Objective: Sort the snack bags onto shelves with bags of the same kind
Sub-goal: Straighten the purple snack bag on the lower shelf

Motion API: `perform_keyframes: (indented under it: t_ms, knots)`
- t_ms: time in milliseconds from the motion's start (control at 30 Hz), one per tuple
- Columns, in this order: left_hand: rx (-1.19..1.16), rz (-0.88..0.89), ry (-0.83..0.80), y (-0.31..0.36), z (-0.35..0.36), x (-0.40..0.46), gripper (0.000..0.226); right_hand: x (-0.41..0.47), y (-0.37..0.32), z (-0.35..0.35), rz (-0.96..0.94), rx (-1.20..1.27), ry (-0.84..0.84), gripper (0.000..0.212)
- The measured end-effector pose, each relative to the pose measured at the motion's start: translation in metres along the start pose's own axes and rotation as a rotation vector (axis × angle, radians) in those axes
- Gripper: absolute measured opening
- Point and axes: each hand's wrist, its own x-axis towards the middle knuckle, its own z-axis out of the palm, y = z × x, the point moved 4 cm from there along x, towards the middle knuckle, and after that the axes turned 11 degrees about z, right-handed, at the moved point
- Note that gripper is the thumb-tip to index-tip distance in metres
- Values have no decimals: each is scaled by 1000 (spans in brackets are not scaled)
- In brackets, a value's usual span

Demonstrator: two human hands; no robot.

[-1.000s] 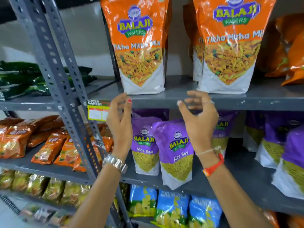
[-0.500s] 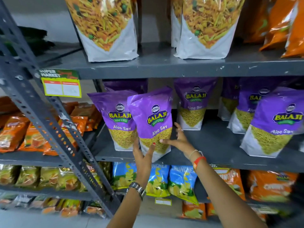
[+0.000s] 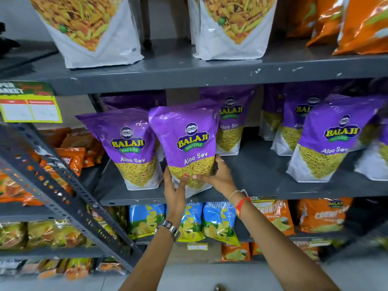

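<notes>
A purple Aloo Sev bag [image 3: 186, 141] stands upright at the front edge of the grey middle shelf [image 3: 260, 190]. My left hand [image 3: 175, 191] grips its lower left corner. My right hand [image 3: 218, 176] clasps its lower right side, thumb across the front. Another purple Aloo Sev bag [image 3: 131, 148] stands just to its left, touching it. More of the same kind stand behind [image 3: 231, 122] and to the right [image 3: 333, 139]. The base of the held bag is hidden by my hands.
Orange-and-white mix bags [image 3: 92, 32] stand on the shelf above. Blue chip bags [image 3: 218, 221] and orange bags [image 3: 321, 215] fill the shelf below. A slanted grey perforated upright [image 3: 63, 185] crosses the left side, with a yellow price tag [image 3: 29, 110] by it.
Both hands have closed in on the bottom of the front purple bag. The view has dropped and moved closer to the middle shelf.
</notes>
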Motion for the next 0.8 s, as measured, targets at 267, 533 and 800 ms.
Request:
perform_keyframes:
  t_ms: [267,533,800]
  knots:
    - [-6,19,-329,0,61,30,57,-21,0,-60,-25,70,394,78]
    - [2,-36,-414,-23,92,22,68,-22,18,-86,30,41,431,83]
    - [9,-75,-295,-25,89,19,70,-22,33,-89,-23,141,338,86]
